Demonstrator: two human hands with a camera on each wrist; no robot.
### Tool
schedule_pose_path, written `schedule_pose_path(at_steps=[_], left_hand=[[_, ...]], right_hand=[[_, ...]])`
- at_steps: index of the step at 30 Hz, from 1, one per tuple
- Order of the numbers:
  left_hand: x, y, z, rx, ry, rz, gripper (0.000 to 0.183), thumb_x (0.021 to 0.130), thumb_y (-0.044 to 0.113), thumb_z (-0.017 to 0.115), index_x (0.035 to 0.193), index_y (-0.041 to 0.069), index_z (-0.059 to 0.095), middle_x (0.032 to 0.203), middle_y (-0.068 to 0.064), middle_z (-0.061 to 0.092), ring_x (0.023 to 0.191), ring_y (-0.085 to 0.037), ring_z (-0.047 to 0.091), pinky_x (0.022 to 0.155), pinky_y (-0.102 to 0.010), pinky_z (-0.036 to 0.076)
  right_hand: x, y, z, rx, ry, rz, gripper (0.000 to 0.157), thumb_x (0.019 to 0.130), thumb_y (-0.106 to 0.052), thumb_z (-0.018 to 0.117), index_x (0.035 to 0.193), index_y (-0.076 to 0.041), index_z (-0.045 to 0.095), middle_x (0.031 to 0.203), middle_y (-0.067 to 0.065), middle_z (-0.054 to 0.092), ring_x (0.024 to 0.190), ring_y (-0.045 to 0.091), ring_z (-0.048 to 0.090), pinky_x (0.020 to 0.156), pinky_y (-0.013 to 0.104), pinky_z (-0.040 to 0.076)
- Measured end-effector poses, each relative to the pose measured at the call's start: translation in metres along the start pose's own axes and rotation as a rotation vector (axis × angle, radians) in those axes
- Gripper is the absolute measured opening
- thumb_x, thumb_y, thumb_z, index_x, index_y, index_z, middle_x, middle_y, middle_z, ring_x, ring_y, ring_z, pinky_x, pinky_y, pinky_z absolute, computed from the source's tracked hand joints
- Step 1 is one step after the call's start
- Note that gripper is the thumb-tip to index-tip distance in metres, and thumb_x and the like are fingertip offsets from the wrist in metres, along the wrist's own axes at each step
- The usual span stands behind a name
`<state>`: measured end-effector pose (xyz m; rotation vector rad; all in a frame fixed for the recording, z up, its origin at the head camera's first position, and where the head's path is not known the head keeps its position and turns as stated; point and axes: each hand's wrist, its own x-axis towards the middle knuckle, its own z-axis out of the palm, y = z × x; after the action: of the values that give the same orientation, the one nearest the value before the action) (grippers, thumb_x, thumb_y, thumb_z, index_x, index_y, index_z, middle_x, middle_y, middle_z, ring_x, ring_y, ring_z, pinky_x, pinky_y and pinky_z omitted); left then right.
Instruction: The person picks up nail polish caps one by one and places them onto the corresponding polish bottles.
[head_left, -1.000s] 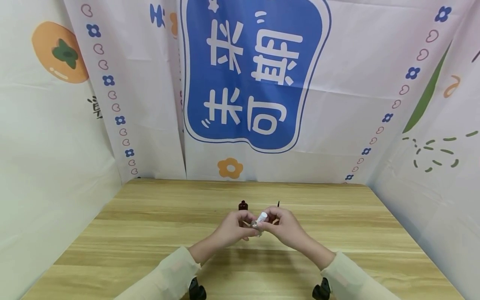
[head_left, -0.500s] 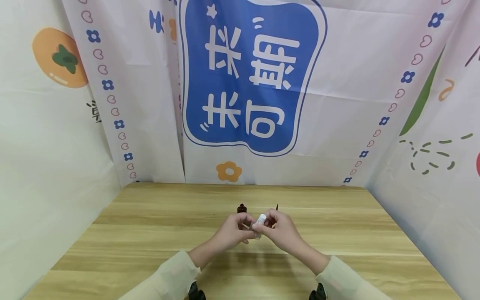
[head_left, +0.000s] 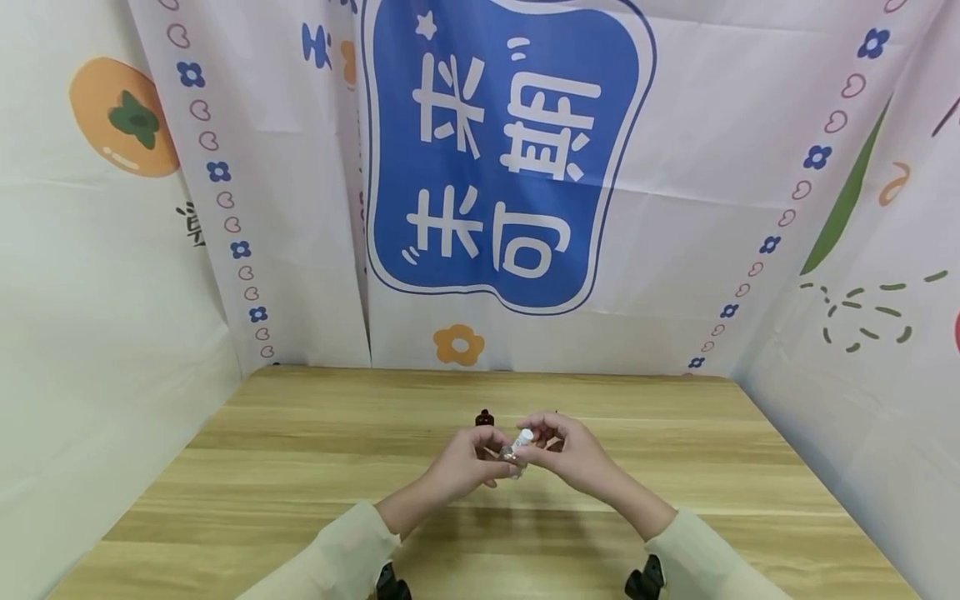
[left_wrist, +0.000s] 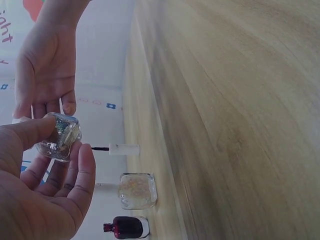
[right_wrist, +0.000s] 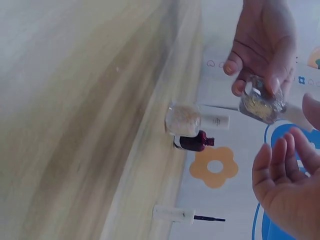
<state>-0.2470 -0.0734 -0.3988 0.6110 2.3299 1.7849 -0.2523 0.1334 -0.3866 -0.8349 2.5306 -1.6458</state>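
Note:
My left hand (head_left: pixel 459 462) grips a small clear nail polish bottle (left_wrist: pixel 62 137) with glitter inside, thumb on one side and fingers on the other. Its white cap (head_left: pixel 526 436) is on and points up and to the right. Around that cap, the fingers of my right hand (head_left: pixel 581 457) are spread loosely. The right wrist view shows a gap between the cap (right_wrist: pixel 298 118) and those fingers, with the thumb close to it; whether the thumb touches is unclear.
On the wooden table (head_left: pixel 337 433) behind the hands stand an uncapped dark red nail polish bottle (left_wrist: pixel 127 227), a white-capped bottle of pale pink glitter polish (right_wrist: pixel 183 120), and a white cap with its black brush upward (right_wrist: pixel 172 214). Printed cloth (head_left: pixel 675 250) hangs behind.
My right fingers have loosened and spread away from the white cap, which they held closely half a second ago. The left hand keeps the bottle in nearly the same place.

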Motion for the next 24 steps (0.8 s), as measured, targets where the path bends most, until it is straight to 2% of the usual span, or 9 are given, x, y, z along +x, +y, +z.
schedule_pose_path(at_steps=[5, 12, 18, 24], left_hand=[[0.001, -0.003, 0.001, 0.009, -0.008, 0.004, 0.021, 0.083, 0.009, 0.077, 0.099, 0.003, 0.065, 0.09, -0.006, 0.065, 0.075, -0.02, 0.063, 0.063, -0.035, 0.057], [0.001, -0.004, 0.001, 0.014, -0.009, 0.007, 0.022, 0.083, 0.009, 0.077, 0.1, 0.002, 0.065, 0.09, -0.006, 0.064, 0.075, -0.02, 0.063, 0.063, -0.035, 0.057], [0.0, -0.005, 0.001, 0.012, -0.01, 0.004, 0.021, 0.083, 0.009, 0.077, 0.099, 0.003, 0.065, 0.09, -0.006, 0.063, 0.074, -0.019, 0.063, 0.063, -0.035, 0.057], [0.0, -0.007, 0.0, 0.008, -0.009, 0.0, 0.021, 0.083, 0.008, 0.077, 0.1, 0.002, 0.066, 0.092, -0.006, 0.064, 0.075, -0.019, 0.063, 0.063, -0.034, 0.057]], right_hand=[[0.0, 0.0, -0.005, 0.031, -0.068, -0.036, 0.03, 0.093, -0.015, 0.067, 0.122, -0.004, 0.063, 0.096, 0.007, 0.06, 0.089, 0.021, 0.056, 0.072, 0.028, 0.052], [0.0, 0.001, -0.002, -0.002, -0.071, -0.051, 0.021, 0.095, -0.016, 0.065, 0.113, -0.005, 0.068, 0.098, 0.004, 0.061, 0.088, 0.022, 0.056, 0.07, 0.029, 0.051], [0.0, 0.004, 0.004, -0.022, -0.015, -0.012, 0.016, 0.093, -0.014, 0.067, 0.106, -0.006, 0.069, 0.094, 0.002, 0.062, 0.084, 0.019, 0.056, 0.068, 0.028, 0.051], [0.001, 0.005, 0.012, -0.027, 0.08, 0.034, 0.012, 0.089, -0.011, 0.071, 0.099, -0.005, 0.069, 0.087, 0.002, 0.063, 0.08, 0.019, 0.057, 0.066, 0.027, 0.05]])
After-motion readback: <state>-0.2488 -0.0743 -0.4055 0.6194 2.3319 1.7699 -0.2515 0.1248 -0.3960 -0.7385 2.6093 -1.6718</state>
